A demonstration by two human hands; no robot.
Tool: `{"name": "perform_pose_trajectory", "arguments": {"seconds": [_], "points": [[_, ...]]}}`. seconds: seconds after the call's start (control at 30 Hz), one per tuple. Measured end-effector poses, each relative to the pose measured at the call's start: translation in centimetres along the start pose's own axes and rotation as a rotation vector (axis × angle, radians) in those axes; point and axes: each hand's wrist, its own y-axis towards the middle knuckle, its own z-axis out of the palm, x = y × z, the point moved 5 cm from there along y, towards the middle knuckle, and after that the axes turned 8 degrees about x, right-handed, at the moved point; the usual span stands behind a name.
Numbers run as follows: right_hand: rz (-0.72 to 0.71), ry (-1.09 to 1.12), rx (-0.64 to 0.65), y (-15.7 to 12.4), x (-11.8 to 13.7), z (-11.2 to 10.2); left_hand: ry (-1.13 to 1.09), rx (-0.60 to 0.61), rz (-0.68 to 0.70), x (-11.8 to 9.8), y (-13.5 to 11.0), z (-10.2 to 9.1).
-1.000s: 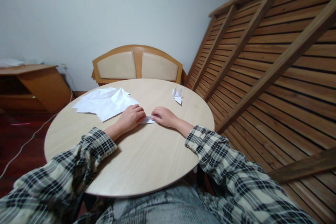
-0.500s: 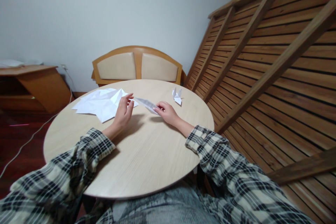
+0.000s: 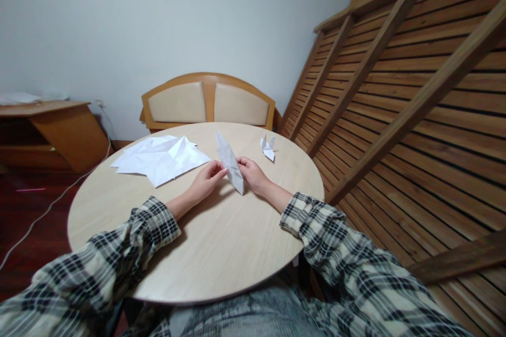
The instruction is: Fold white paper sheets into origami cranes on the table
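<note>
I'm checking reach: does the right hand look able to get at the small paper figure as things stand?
Probably yes: nothing visible stands between the right hand and the small paper figure, though that hand may first have to release the folded paper it holds.

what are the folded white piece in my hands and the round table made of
Folded white piece: probably matte paper, judging by creases and thin edges. Round table: smooth and pale, with faint grain lines; wood or laminate, I can't tell which.
</note>
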Motion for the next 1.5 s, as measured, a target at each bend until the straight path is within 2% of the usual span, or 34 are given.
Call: {"name": "perform_pose_trajectory", "arguments": {"seconds": [0.17,0.33,0.47,0.67,0.93,1.2,1.37,1.5], "points": [[-0.015,0.189,0.014,-0.2,-0.8,0.4,-0.03,-0.013,-0.038,-0.2,0.0,0.0],[-0.018,0.18,0.015,-0.3,-0.9,0.5,-0.069,-0.028,-0.05,-0.3,0.0,0.1],[0.051,0.187,0.058,-0.4,-1.0,0.9,-0.063,-0.053,-0.061,-0.3,-0.1,0.0],[0.095,0.262,0.031,-0.7,-0.7,1.0,-0.053,-0.073,-0.066,-0.2,-0.1,-0.1],[-0.008,0.102,0.012,-0.5,-0.4,1.1,-0.07,-0.075,-0.072,0.1,-0.1,0.1],[-0.143,-0.149,-0.116,-0.2,-0.5,1.3,0.007,-0.113,-0.069,0.2,-0.2,0.0],[-0.252,-0.392,-0.186,-0.8,0.8,1.6,0.068,-0.112,-0.082,0.3,-0.1,0.6],[-0.331,-0.55,-0.183,-1.1,1.9,1.8,0.139,-0.094,-0.127,0.5,-0.1,0.8]]}}
